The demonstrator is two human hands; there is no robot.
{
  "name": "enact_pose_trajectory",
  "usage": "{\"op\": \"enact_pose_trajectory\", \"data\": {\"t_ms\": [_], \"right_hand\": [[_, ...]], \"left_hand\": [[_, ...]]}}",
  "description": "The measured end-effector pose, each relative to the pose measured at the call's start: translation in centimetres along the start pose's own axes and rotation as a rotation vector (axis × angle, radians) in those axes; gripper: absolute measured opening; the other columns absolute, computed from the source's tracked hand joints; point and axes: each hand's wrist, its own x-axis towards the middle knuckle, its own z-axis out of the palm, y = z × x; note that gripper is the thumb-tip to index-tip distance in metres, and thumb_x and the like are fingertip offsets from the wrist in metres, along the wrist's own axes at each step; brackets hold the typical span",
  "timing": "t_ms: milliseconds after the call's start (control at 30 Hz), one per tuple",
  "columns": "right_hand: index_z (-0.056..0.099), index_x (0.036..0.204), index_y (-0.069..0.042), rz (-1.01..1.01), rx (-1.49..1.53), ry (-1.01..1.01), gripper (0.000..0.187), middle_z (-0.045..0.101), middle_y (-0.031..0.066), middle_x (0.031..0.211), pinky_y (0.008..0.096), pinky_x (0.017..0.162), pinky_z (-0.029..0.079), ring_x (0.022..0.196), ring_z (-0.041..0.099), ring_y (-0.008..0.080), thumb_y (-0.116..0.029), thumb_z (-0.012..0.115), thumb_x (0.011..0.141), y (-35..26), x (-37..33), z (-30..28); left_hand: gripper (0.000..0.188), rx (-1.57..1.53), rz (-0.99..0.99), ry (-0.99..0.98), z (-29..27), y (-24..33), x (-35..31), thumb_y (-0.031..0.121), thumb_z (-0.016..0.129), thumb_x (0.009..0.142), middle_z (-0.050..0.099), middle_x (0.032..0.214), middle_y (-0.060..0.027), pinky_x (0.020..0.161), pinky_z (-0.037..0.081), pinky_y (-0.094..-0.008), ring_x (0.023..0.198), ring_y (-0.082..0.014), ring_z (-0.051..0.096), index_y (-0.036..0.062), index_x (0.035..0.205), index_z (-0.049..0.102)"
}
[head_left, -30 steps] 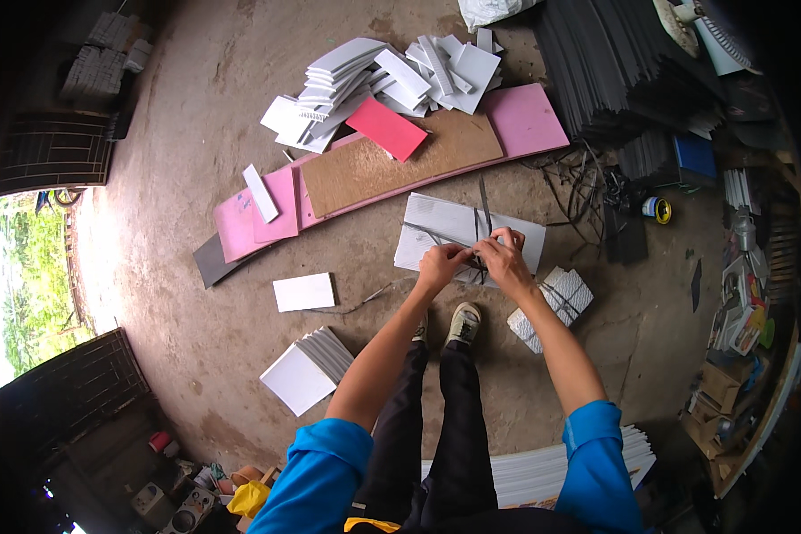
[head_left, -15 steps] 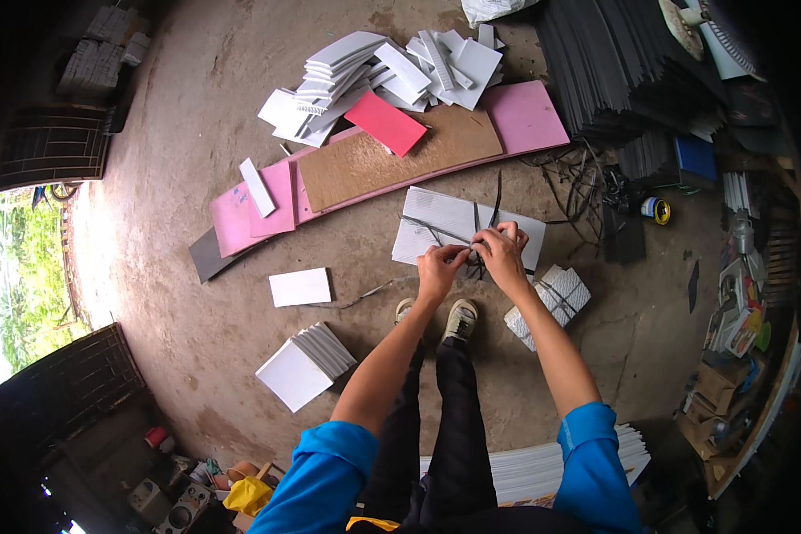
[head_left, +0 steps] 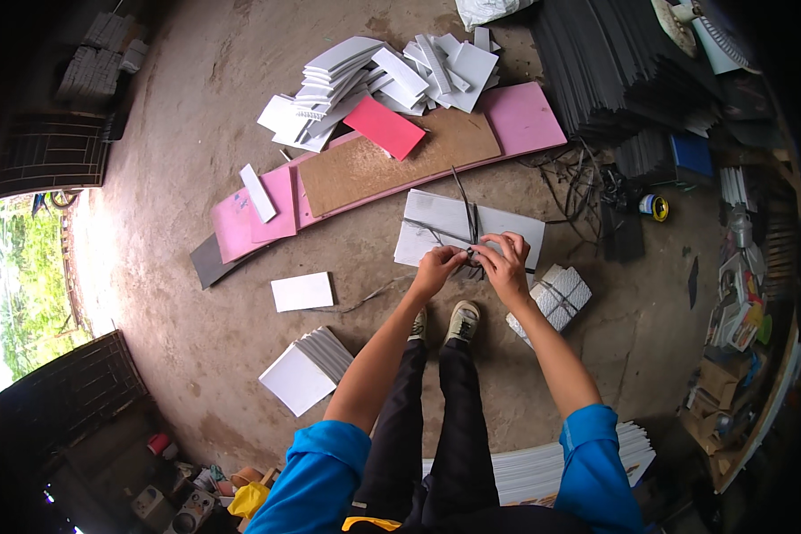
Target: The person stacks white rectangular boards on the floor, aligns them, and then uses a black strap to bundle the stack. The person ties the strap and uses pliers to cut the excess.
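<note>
A bundle of flat white boards point(head_left: 432, 212) lies on the floor in front of my feet, bound crosswise by black strapping point(head_left: 474, 224). At its near edge, my left hand point(head_left: 437, 269) is closed, pinching the strap near where the bands cross. Close beside it, my right hand point(head_left: 505, 267) also pinches the strap between thumb and finger, its other fingers bent above the boards. One loose strap end rises past the bundle's far edge. My fingers partly hide the crossing. A smaller tied white bundle point(head_left: 552, 304) sits right of my right wrist.
Beyond the bundle lie long pink boards point(head_left: 527, 120), a brown board point(head_left: 400, 165), a red piece point(head_left: 384, 127) and a heap of white pieces point(head_left: 347, 67). White stacks point(head_left: 301, 378) stand at left. Tangled black straps point(head_left: 583, 191) and dark sheets point(head_left: 614, 71) are at right.
My right hand has drawn slightly down and its fingers have shifted on the strap. The loose strap end now leans further left. My left hand stays nearly in place.
</note>
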Motion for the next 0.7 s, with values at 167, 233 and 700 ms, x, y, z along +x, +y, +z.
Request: {"op": "enact_pose_trajectory", "data": {"t_ms": [167, 233, 700], "right_hand": [[0.061, 0.083, -0.011, -0.108, -0.105, 0.030, 0.015, 0.054, -0.0029, 0.094, 0.0387, 0.085, 0.031, 0.094, 0.047, 0.0180, -0.012, 0.067, 0.069, -0.5, 0.3, -0.2], [0.057, 0.081, -0.011, -0.109, -0.094, -0.020, 0.013, 0.054, -0.0012, 0.095, 0.0386, 0.085, 0.031, 0.095, 0.048, 0.0179, -0.012, 0.064, 0.071, -1.0, 0.3, -0.5], [0.056, 0.070, -0.007, 0.588, 0.607, -0.561, 0.035, 0.048, -0.0027, 0.065, 0.0251, 0.057, 0.035, 0.058, 0.044, 0.0088, -0.036, 0.051, 0.087, 3.0, 3.4, -7.3]], "left_hand": [[0.025, -0.020, -0.120, -0.069, -0.6, -0.4, 0.2, 0.025, 0.058, 0.086, 0.057, 0.073, -0.0021, 0.065, 0.039, -0.0244, 0.070, -0.0076, 0.046, -0.0001, 0.087, 0.062], [0.024, 0.020, -0.063, -0.045, -0.5, -0.4, 0.0, 0.025, 0.058, 0.086, 0.057, 0.072, -0.0011, 0.064, 0.039, -0.0236, 0.069, -0.0065, 0.046, 0.0005, 0.087, 0.062], [0.022, -0.006, -0.039, 0.065, 0.1, -0.6, -0.1, 0.024, 0.059, 0.085, 0.061, 0.074, -0.0048, 0.061, 0.041, -0.0262, 0.064, -0.0103, 0.049, 0.0021, 0.088, 0.061]]}}
